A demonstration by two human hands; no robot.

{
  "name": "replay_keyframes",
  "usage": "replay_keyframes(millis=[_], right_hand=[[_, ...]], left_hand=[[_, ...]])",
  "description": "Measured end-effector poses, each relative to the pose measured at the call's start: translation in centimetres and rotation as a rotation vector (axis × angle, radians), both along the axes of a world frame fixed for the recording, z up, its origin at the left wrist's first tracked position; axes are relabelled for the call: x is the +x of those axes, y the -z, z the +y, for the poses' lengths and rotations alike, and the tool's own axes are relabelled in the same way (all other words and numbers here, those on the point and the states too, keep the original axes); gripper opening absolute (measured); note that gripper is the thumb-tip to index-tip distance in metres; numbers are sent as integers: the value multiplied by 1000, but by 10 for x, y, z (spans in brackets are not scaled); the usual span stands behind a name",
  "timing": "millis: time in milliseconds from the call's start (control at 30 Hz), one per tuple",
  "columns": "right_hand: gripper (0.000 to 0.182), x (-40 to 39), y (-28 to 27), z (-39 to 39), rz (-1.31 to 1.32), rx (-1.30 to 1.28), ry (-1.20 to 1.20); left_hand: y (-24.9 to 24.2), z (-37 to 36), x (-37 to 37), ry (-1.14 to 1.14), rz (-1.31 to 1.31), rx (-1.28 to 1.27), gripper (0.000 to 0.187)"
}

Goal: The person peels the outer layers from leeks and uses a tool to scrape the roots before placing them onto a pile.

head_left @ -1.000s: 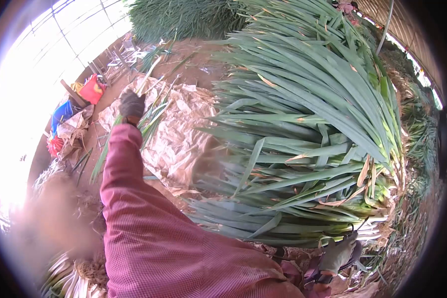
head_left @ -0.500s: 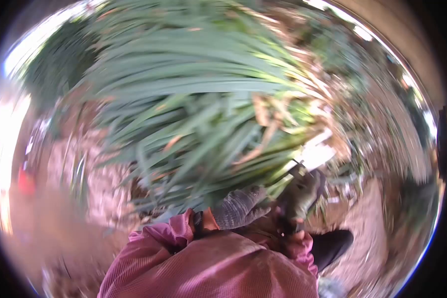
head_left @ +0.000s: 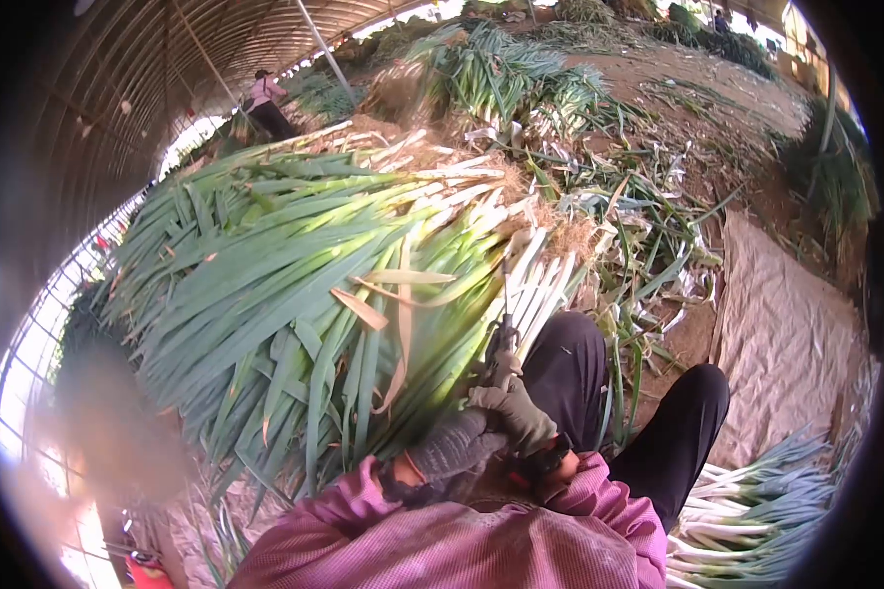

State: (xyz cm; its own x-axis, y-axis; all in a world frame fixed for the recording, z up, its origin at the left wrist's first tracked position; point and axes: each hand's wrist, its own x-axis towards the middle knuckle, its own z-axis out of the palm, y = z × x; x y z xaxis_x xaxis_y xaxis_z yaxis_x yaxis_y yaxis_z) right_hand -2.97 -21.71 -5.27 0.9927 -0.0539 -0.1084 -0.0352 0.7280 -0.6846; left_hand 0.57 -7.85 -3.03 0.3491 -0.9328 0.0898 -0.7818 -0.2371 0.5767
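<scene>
Holds a dark, thin-tipped tool (head_left: 503, 344) in the right hand (head_left: 518, 412), gloved in olive, with fingers closed around its lower end and tip pointing away from the body. Rests the left hand (head_left: 452, 445), gloved in grey, against the right one with fingers partly curled; cannot tell about any grip there. Shows bent knees in dark trousers (head_left: 566, 368) just right of the hands. Faces a large heap of green onions (head_left: 265, 275) just beyond and left of the hands, with leaves to the left and white, rooted ends to the right. Farther right, on the ground: leaf scraps (head_left: 648, 265), a wrinkled tan sheet (head_left: 786, 334), more onions (head_left: 742, 520) at lower right. In the distance, upper left: a person in pink (head_left: 265, 96) beneath a ribbed, curved roof (head_left: 118, 108).
</scene>
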Motion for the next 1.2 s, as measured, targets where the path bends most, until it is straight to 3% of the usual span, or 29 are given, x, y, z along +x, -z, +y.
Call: replay_keyframes(millis=[67, 100, 133, 200, 233, 267, 333, 433, 533, 600, 700, 800, 833, 933, 1067, 1200], right_hand=[[33, 1, 3, 5, 57, 179, 33], [26, 8, 13, 12, 28, 219, 149], [24, 10, 16, 10, 84, 157, 109], [21, 11, 19, 6, 204, 36, 25], [19, 14, 16, 11, 307, 4, 60], [18, 14, 15, 13, 310, -28, 36], [17, 16, 14, 14, 308, -87, -6], [26, 16, 5, 10, 383, -138, -73], [34, 20, 17, 17, 404, -199, -68], [37, 19, 20, 19, 373, -272, -59], [42, 7, 7, 15, 397, -323, -137], [43, -2, 1, 16, 424, -220, -123], [44, -5, -2, 15, 419, -197, -108], [45, -10, -6, 14, 441, -142, -121], [45, -14, -18, 7, 476, -210, -190], [43, -8, -11, 8, 483, -237, -142]], left_hand=[[-20, 4, 41, 323, -417, 217, 15], [-36, 1, 62, 236, -700, 327, 14], [-57, -5, 88, 146, -984, 430, 14], [-62, 8, 178, -298, -600, -87, 24], [-104, -13, 192, -457, -1124, 419, 29], [-123, -29, 213, -700, -1117, 558, 43], [-117, -17, 267, -718, -1160, 602, 50], [-117, -38, 285, -764, -887, 718, 50], [-99, -54, 252, -594, -681, 647, 42], [-63, -59, 199, -492, -788, 477, 41], [-9, -46, 197, -488, -643, 289, 37], [22, -39, 218, -341, -524, 455, 35], [8, -37, 207, -262, -545, 442, 31], [6, -42, 188, -529, -650, 383, 29], [-6, -55, 157, -557, -1003, 381, 26], [-4, -62, 137, -538, -1063, 480, 35]])
